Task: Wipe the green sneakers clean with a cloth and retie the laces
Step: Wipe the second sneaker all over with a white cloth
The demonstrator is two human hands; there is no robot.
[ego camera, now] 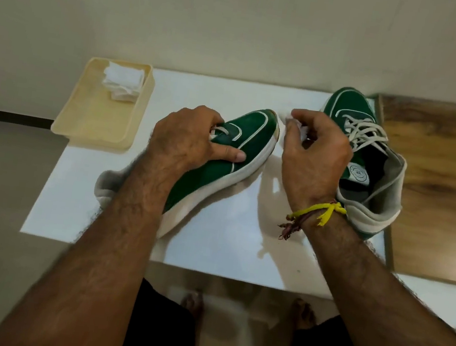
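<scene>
A green sneaker with a white sole (231, 158) lies tilted on its side in the middle of the white table (225, 245), toe pointing away to the right. My left hand (188, 135) grips it over the laces, thumb pressed along its green side. Just right of the toe, my right hand (314, 152) pinches a small white cloth (295, 126) close to the sole's front. The second green sneaker (370, 151) stands upright at the far right, partly behind my right hand, its off-white laces loose.
A cream plastic tray (97, 116) at the table's left back corner holds a pile of white cloths (122, 81). A wooden surface (438, 187) adjoins the table on the right. A wall runs behind. My bare feet show below the front edge.
</scene>
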